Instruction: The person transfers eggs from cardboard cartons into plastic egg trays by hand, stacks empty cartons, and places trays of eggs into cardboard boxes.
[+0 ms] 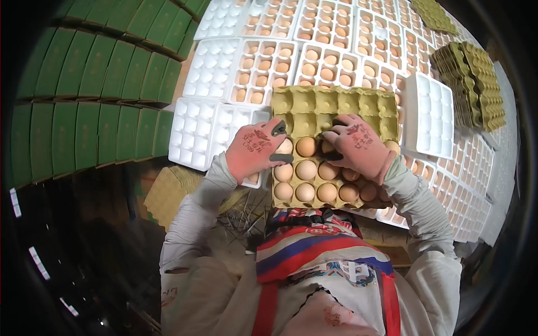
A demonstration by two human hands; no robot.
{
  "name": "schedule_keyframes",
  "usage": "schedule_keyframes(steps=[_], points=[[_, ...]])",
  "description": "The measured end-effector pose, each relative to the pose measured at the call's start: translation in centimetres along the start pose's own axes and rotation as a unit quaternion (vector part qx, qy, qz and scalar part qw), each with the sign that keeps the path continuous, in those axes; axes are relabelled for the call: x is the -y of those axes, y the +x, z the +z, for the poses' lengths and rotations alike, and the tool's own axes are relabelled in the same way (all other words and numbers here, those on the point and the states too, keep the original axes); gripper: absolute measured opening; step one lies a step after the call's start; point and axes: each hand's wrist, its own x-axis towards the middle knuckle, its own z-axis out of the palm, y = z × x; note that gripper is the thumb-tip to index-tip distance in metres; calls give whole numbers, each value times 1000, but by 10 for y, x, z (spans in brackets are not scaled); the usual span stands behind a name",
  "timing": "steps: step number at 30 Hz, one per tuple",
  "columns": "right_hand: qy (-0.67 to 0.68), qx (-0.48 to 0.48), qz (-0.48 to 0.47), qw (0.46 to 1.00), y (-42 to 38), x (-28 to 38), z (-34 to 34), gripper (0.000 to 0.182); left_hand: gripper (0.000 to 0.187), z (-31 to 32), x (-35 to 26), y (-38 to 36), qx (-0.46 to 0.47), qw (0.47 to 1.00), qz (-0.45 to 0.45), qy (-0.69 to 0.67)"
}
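A yellow-green pulp egg tray (336, 102) lies before me, its far rows bare and its nearer rows filled with brown eggs (305, 169). My left hand (258, 148), in a pink glove with dark fingertips, curls round a pale egg (284, 147) at the tray's left edge. Over the right half of the tray, my right hand (358, 144), gloved alike, has its fingers closed on an egg (328, 146) that they partly cover. Between the two hands sits another egg (306, 147) in its cup.
White trays of eggs (263, 64) cover the surface beyond. Empty white trays (193, 126) lie at left, and one (430, 115) rests raised at right. Stacked pulp trays (471, 84) stand far right, green boxes (84, 131) far left, and a pulp tray stack (171, 193) lower left.
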Motion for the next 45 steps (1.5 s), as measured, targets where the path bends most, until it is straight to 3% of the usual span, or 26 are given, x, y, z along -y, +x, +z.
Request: schedule_keyframes(steps=[1, 2, 3, 5, 6, 8, 9, 10, 12, 14, 16, 18, 19, 20, 21, 22, 24, 27, 29, 30, 32, 35, 38, 41, 43, 45], points=[[91, -18, 10, 996, -6, -3, -3, 42, 61, 3, 1, -8, -67, 997, 32, 15], [179, -33, 21, 983, -12, -7, -8, 45, 58, 6, 3, -17, -103, 974, -28, -200], [369, -28, 109, 922, -21, -3, -25, 50, 56, 10, 7, -28, -138, 899, -84, -407], [617, -97, 154, 765, -22, -6, -25, 46, 53, 2, 4, -52, -187, 635, -155, -734], [677, -97, 154, 713, -15, -10, -29, 45, 54, 5, 4, -59, -184, 615, -125, -756], [526, 54, 194, 826, 8, -4, -29, 42, 51, 13, -5, -56, -188, 854, -43, -484], [327, 24, 123, 937, 20, 10, -15, 41, 47, 1, -17, -55, -127, 962, -33, -237], [111, -8, 43, 993, 29, 22, 2, 40, 47, 2, -29, -48, -54, 998, -34, -11], [-12, 71, 51, 996, 33, 41, 12, 49, 47, 10, -32, -35, -6, 998, -29, 52], [54, 46, 59, 996, 32, 34, 1, 54, 54, 10, -28, -28, 42, 993, -11, 105], [422, 15, 155, 893, 19, 21, -18, 59, 56, 14, -27, -39, 28, 999, -27, 31], [600, -13, 140, 788, 6, 7, -19, 55, 52, 28, -24, -60, -67, 985, -69, -147], [651, -13, 129, 748, 0, 0, -18, 53, 46, 52, -17, -70, -186, 954, -55, -228], [643, 10, 113, 757, 1, -3, -16, 51, 42, 46, -18, -83, -142, 824, -50, -546], [449, 51, 84, 888, 12, 13, -24, 49, 41, 62, -28, -97, -234, 673, -59, -699], [215, 111, 79, 967, 19, 41, -31, 45, 40, 80, -30, -107, -306, 591, -80, -742], [-149, 183, 33, 971, 20, 66, 0, 43, 37, 124, -22, -123, -456, 620, -214, -601], [-83, 169, 24, 982, 28, 64, 0, 44, 35, 137, 3, -151, -515, 727, -341, -301], [7, 161, 20, 987, 34, 62, -17, 51, 41, 169, 39, -181, -502, 451, -386, -629], [252, 158, 54, 953, 64, 69, -36, 56, 38, 166, 43, -187, -415, 633, -443, -481], [403, 112, 33, 908, 108, 76, -14, 56, 38, 165, 50, -176, -329, 765, -522, -185], [142, 152, 28, 978, 187, 93, 34, 52, 44, 169, 59, -158, -208, 809, -549, -39], [-102, 223, -32, 969, 236, 75, 107, 42, 43, 160, 62, -152, -259, 814, -520, -26], [-150, 204, -75, 965, 246, 72, 116, 39, 48, 154, 70, -135, -302, 827, -456, -131], [-27, 138, -67, 988, 258, 86, 118, 36, 54, 152, 71, -124, -217, 851, -467, -107], [47, 65, -132, 988, 284, 77, 132, 36, 53, 152, 78, -118, -270, 832, -469, -121]])
